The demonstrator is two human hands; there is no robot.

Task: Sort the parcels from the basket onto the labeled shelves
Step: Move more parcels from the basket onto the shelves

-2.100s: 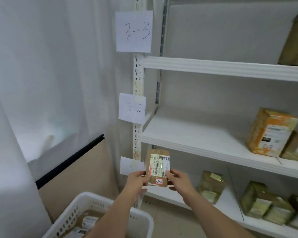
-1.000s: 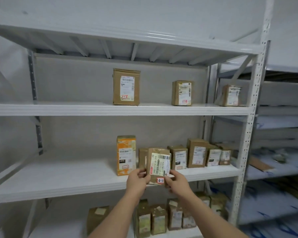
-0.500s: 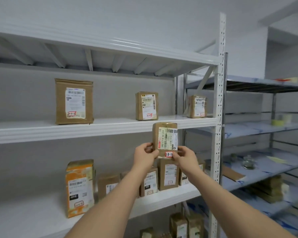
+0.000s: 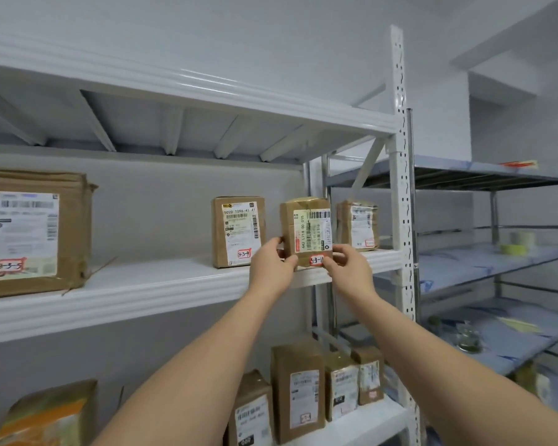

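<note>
A: The parcel (image 4: 305, 231), a small brown box with a white shipping label and a red-edged sticker reading about "3-3-1", stands upright at the front lip of the upper shelf (image 4: 161, 286), its long axis vertical. Both hands hold it at its lower corners.

B: How are the hands set?

A: The left hand (image 4: 271, 263) pinches the parcel's lower left edge, thumb in front and fingers curled behind. The right hand (image 4: 348, 267) pinches the lower right corner, just beside the sticker. Neither has let go.

B: Is the parcel on the shelf yet?

A: Its base looks level with the shelf's front edge, but the hands hide the contact, so I cannot tell whether it rests there or is just above.

B: What sits around it?

A: To the parcel's left, close by, stands a box marked "3-3-9" (image 4: 238, 231). To the parcel's right, just beside it and farther back, stands another labelled box (image 4: 357, 224). Far left of the parcel is a larger box marked "3-3-5" (image 4: 29, 233).

B: What does the coming move turn on?

A: Likely the gap. The free slot lies straight behind the parcel, between those two neighbours, so the push would go directly away from both hands, keeping the box upright. Both hands seem equally near.
</note>
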